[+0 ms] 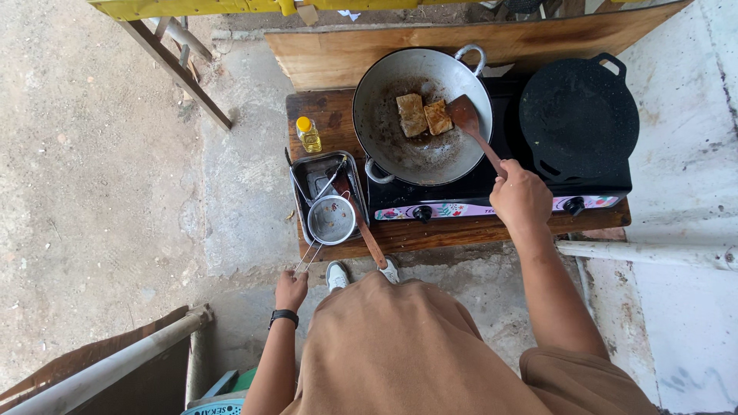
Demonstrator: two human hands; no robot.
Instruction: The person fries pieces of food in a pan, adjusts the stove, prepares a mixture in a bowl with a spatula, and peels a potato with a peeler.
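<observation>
My right hand (521, 197) is closed around the handle of a wooden spatula (470, 124). The spatula's blade rests inside a grey wok (384, 115), right beside two browned slabs of food (423, 115). The wok sits on the left burner of a black two-burner stove (461, 201). My left hand (291, 290), with a black watch at the wrist, hangs below the table edge. It touches the end of the wire handle of a metal strainer (331, 219), which lies in a steel tray (301, 165).
A black flat pan (578, 115) covers the right burner. A small bottle of yellow oil (309, 134) stands on the low wooden table (430, 234). A wooden board (323, 58) leans behind. A white pipe (646, 253) lies right; a pipe rail (108, 365) lower left.
</observation>
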